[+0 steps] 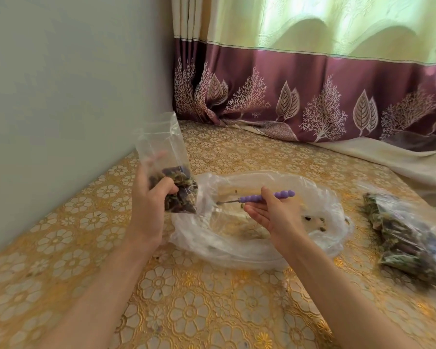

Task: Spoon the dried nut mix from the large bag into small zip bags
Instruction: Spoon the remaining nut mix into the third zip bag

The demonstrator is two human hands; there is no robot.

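My left hand [150, 197] grips a small clear zip bag [161, 149], held upright left of the big bag, with dark nut mix [180, 195] filling its bottom. My right hand [269, 215] holds a spoon with a purple beaded handle [264, 196] between thumb and fingers, palm turned up. The spoon's metal end points left toward the small bag; its bowl is hard to make out. The large clear bag [237, 250] lies rolled open on the table beneath both hands, with only a few scattered nut pieces inside.
A pile of filled small zip bags [408, 238] lies at the right on the gold flowered tablecloth [186, 311]. A grey wall [61, 96] stands at the left. A purple and cream curtain [312, 96] hangs along the far edge, its hem resting on the table.
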